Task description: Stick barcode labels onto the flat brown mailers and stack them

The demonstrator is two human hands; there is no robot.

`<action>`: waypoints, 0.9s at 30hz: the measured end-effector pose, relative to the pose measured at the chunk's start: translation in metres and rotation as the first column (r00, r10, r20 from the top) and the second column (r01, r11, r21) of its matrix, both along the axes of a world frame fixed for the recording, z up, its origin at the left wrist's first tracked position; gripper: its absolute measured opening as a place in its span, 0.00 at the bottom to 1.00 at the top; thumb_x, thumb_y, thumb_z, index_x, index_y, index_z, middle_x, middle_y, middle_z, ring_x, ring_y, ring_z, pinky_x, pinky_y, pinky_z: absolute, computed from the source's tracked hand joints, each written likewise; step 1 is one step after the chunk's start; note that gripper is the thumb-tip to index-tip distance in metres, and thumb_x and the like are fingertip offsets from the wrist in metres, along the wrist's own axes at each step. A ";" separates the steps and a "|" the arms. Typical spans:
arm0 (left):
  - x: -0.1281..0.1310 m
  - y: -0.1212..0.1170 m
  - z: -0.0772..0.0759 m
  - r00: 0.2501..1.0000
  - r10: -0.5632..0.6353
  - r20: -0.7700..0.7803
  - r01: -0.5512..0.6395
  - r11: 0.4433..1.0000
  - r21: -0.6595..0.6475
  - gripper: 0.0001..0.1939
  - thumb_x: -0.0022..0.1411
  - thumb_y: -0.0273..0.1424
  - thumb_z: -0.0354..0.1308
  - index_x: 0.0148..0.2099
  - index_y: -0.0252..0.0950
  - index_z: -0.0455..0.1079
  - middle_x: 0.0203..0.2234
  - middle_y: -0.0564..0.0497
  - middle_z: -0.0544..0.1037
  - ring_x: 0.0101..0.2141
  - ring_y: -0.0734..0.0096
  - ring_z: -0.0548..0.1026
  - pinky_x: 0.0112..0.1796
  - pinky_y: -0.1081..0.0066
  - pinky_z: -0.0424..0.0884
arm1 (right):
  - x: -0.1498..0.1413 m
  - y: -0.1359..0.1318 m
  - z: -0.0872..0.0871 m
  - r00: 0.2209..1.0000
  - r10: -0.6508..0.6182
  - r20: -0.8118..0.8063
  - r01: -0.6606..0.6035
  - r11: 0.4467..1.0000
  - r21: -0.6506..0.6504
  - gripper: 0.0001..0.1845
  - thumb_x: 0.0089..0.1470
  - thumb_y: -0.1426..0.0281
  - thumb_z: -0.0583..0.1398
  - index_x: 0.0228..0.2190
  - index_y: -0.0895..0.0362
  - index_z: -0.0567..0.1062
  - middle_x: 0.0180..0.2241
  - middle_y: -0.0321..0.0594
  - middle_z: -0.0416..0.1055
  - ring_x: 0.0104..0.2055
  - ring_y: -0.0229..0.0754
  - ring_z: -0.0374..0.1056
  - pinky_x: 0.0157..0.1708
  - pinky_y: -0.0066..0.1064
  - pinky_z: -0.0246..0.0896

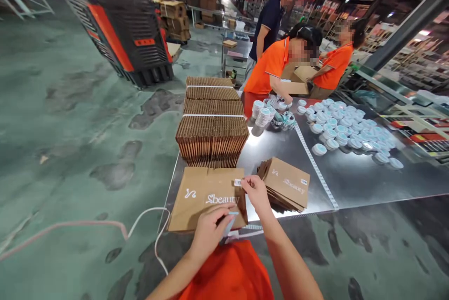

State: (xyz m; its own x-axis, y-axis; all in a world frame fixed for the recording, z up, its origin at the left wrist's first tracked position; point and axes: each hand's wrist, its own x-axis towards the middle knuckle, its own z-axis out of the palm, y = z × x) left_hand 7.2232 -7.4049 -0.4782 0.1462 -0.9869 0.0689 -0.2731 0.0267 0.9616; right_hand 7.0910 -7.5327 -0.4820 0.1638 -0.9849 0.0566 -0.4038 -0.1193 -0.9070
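A flat brown cardboard box (pixel 196 206) printed with "beauty" lettering lies at the near edge of the table. My right hand (pixel 257 193) pinches the edge of a small white barcode label (pixel 238 182) at the box's upper right corner; whether the label is fully stuck down I cannot tell. Resting over the lower part of the box, my left hand (pixel 210 227) is closed on a pale blue-white label sheet (pixel 228 226), mostly hidden by the fingers. To the right lies a stack of flat boxes (pixel 286 183), the top one bearing a similar label.
Behind the box stands a strapped bundle of folded cardboard (pixel 212 127). Many round pale-blue-lidded containers (pixel 345 127) cover the metal table (pixel 365 183). Co-workers in orange (pixel 268 68) and dark blue (pixel 268 15) stand across it. A white cable (pixel 157 244) hangs at the left.
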 end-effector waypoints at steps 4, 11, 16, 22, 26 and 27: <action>0.001 0.000 -0.002 1.000 0.013 -0.002 -0.013 1.000 0.004 0.10 0.61 0.33 0.54 0.31 0.39 0.75 0.41 0.45 0.82 0.43 0.62 0.78 0.47 0.65 0.71 | 0.001 0.002 0.002 0.997 0.040 -0.068 -0.040 0.999 0.002 0.12 0.46 0.65 0.59 0.16 0.56 0.68 0.23 0.34 0.63 0.29 0.39 0.60 0.35 0.31 0.58; 0.003 0.002 -0.001 1.000 0.008 -0.016 -0.008 1.000 0.003 0.10 0.60 0.32 0.54 0.30 0.39 0.75 0.40 0.45 0.82 0.42 0.61 0.79 0.46 0.63 0.72 | 0.006 -0.001 0.007 0.983 0.063 -0.173 -0.060 0.998 0.024 0.12 0.45 0.69 0.59 0.14 0.56 0.67 0.21 0.33 0.61 0.28 0.38 0.59 0.34 0.30 0.56; 0.004 0.002 -0.002 1.000 -0.001 -0.013 0.001 1.000 -0.010 0.10 0.60 0.31 0.54 0.30 0.39 0.75 0.40 0.46 0.82 0.42 0.61 0.78 0.45 0.64 0.72 | 0.009 0.000 0.011 0.971 0.040 -0.237 -0.039 0.999 0.010 0.13 0.45 0.70 0.59 0.14 0.56 0.65 0.20 0.32 0.60 0.27 0.38 0.58 0.32 0.29 0.55; 0.004 0.003 -0.005 1.000 -0.009 -0.002 0.009 1.000 -0.023 0.10 0.61 0.31 0.54 0.30 0.39 0.76 0.40 0.47 0.82 0.42 0.63 0.79 0.45 0.65 0.72 | 0.016 0.004 0.012 0.896 -0.014 -0.443 -0.028 0.996 -0.089 0.14 0.46 0.72 0.60 0.14 0.56 0.64 0.23 0.36 0.62 0.27 0.37 0.60 0.30 0.28 0.54; 0.002 0.003 -0.007 1.000 0.010 0.004 -0.010 1.000 -0.024 0.10 0.61 0.32 0.54 0.30 0.40 0.76 0.39 0.47 0.83 0.42 0.62 0.79 0.46 0.64 0.72 | 0.018 0.006 0.007 0.832 -0.083 -0.548 0.011 0.991 -0.134 0.20 0.46 0.61 0.65 0.16 0.54 0.61 0.20 0.35 0.61 0.23 0.37 0.57 0.24 0.28 0.48; 0.002 0.003 -0.007 1.000 0.017 0.007 -0.016 1.000 -0.027 0.10 0.61 0.32 0.54 0.30 0.40 0.76 0.39 0.47 0.83 0.42 0.62 0.79 0.46 0.63 0.73 | 0.017 0.005 0.005 0.830 -0.086 -0.551 0.020 0.992 -0.125 0.21 0.45 0.59 0.65 0.16 0.53 0.60 0.18 0.34 0.60 0.22 0.37 0.56 0.24 0.29 0.47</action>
State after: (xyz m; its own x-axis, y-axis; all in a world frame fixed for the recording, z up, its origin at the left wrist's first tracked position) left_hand 7.2249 -7.4021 -0.4849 0.1619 -0.9821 0.0961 -0.2806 0.0475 0.9586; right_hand 7.1085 -7.5274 -0.4766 0.1480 -0.9858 0.0797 -0.8431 -0.1679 -0.5109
